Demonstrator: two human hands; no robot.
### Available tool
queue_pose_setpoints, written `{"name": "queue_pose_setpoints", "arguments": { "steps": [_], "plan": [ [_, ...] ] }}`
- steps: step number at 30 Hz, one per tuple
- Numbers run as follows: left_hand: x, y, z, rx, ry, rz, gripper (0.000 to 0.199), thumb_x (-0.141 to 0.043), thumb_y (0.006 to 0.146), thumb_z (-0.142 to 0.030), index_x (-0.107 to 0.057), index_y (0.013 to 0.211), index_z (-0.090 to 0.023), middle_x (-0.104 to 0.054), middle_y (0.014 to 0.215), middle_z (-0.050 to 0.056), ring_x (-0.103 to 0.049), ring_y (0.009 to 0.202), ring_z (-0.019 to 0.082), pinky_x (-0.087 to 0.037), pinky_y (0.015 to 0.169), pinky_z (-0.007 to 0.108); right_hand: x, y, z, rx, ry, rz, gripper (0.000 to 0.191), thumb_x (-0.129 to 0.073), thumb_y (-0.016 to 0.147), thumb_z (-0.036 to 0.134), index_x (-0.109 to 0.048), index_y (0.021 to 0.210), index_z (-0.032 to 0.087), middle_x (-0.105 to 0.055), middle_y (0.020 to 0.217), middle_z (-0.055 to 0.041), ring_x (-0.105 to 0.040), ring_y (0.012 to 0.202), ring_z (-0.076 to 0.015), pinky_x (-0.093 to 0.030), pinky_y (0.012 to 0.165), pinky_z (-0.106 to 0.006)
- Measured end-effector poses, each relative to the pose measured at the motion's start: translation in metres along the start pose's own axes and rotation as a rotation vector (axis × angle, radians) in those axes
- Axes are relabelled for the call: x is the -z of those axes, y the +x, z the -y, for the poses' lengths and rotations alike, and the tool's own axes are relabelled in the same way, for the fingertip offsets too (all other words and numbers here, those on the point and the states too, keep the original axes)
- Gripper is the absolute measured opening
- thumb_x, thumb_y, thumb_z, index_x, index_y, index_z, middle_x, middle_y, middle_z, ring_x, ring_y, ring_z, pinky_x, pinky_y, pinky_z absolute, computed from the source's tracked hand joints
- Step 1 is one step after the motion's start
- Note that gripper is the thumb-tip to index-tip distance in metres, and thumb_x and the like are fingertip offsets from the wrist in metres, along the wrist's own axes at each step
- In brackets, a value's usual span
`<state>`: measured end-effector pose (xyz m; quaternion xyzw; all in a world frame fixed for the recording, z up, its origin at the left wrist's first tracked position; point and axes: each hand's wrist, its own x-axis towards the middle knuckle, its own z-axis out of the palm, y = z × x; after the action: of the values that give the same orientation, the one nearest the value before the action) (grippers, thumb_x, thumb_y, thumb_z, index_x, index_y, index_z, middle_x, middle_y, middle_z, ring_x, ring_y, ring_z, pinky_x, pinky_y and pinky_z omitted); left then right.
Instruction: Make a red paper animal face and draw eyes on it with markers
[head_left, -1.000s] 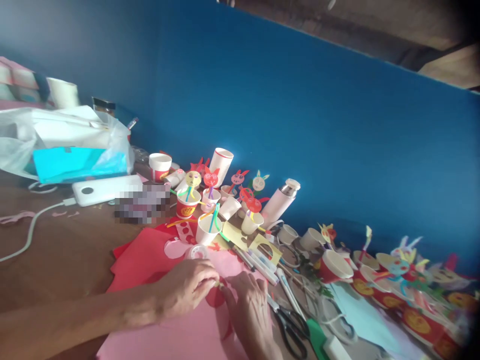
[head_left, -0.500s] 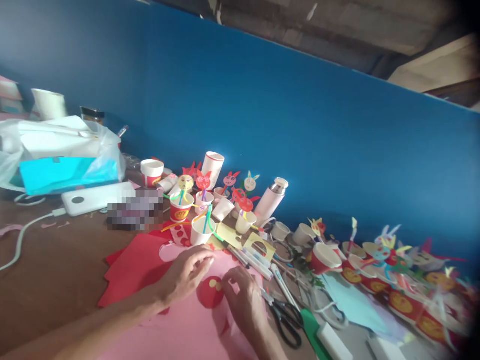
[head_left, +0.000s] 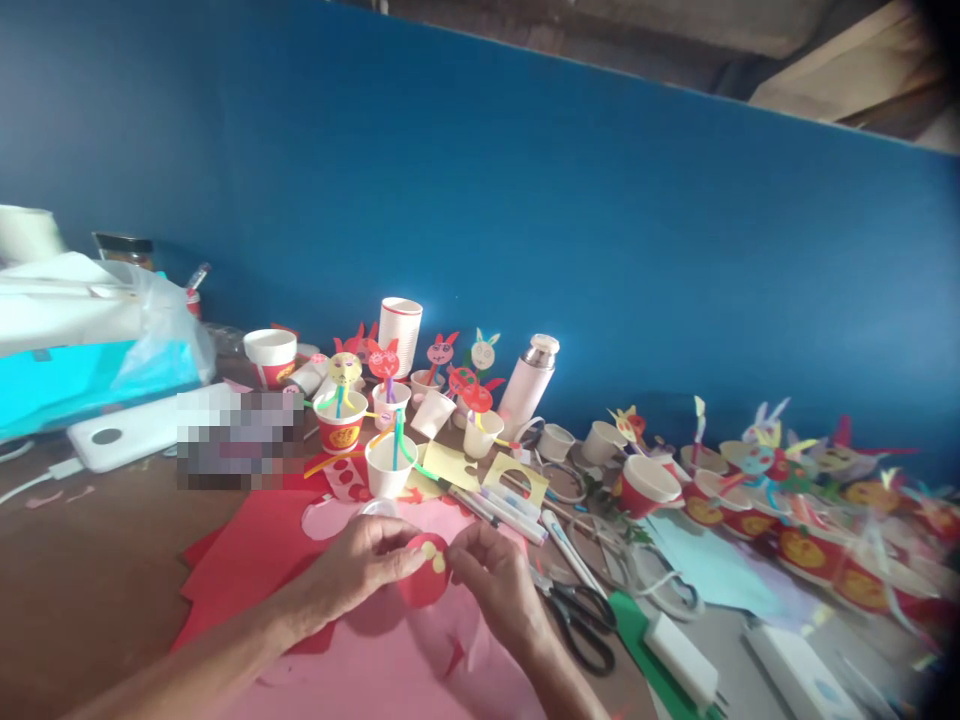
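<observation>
Both my hands are low over a pink paper sheet [head_left: 337, 680] at the bottom of the view. My left hand [head_left: 360, 565] pinches the left edge of a red paper circle [head_left: 420, 585], and my right hand [head_left: 495, 585] holds its right side. Small yellow paper dots [head_left: 433, 556] sit on the circle, close to my right fingertips. Red paper sheets [head_left: 240, 550] lie under and beside my left forearm. A roll of clear tape [head_left: 379, 508] lies just beyond my left hand.
Paper cups with cut-out animal faces on straws [head_left: 386, 400] stand beyond my hands, with more decorated red cups [head_left: 802, 545] along the right. Black-handled scissors [head_left: 581, 620], markers [head_left: 502, 515], a pale thermos [head_left: 529, 375] and a white power bank [head_left: 120, 440] lie about. A blue wall rises behind.
The red circle has risen from the pink sheet and is now held between both hands, which have closed in on it. The view has swung, so the table's contents sit further left.
</observation>
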<state>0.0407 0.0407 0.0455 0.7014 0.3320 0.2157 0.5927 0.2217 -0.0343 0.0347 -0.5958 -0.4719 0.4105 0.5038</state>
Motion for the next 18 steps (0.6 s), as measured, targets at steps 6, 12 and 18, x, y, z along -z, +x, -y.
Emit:
{"name": "queue_pose_setpoints", "arguments": {
  "steps": [6,12,18],
  "plan": [
    [-0.002,-0.001,0.002,0.073,0.013,-0.015,0.042,-0.066,0.076,-0.054,-0.073,0.077,-0.013,-0.061,0.064,0.002,-0.054,0.062,0.016,-0.038,0.057,0.024,-0.004,-0.005,0.003,0.009,-0.056,0.002,0.011,-0.061,0.075,0.028,-0.063,0.069,0.018,-0.064,0.065,0.0004,-0.056,0.063,-0.0134,-0.043,0.062,-0.025],
    [-0.003,0.000,0.003,0.132,-0.073,-0.103,0.042,-0.070,0.075,-0.054,-0.073,0.078,-0.013,-0.063,0.069,0.002,-0.056,0.065,0.017,-0.042,0.059,0.025,-0.003,-0.006,0.003,0.020,0.013,0.032,0.029,-0.066,0.077,0.043,-0.073,0.085,0.016,-0.070,0.075,-0.0035,-0.060,0.065,-0.0154,-0.047,0.065,-0.027],
    [-0.005,0.002,0.016,0.160,-0.166,-0.055,0.047,-0.070,0.077,-0.059,-0.066,0.076,-0.012,-0.056,0.065,-0.001,-0.048,0.061,0.013,-0.031,0.056,0.023,-0.012,-0.006,0.003,-0.023,-0.077,0.038,0.021,-0.063,0.078,0.035,-0.061,0.063,0.019,-0.056,0.060,0.0031,-0.047,0.059,-0.0112,-0.037,0.057,-0.023]
  ]
}}
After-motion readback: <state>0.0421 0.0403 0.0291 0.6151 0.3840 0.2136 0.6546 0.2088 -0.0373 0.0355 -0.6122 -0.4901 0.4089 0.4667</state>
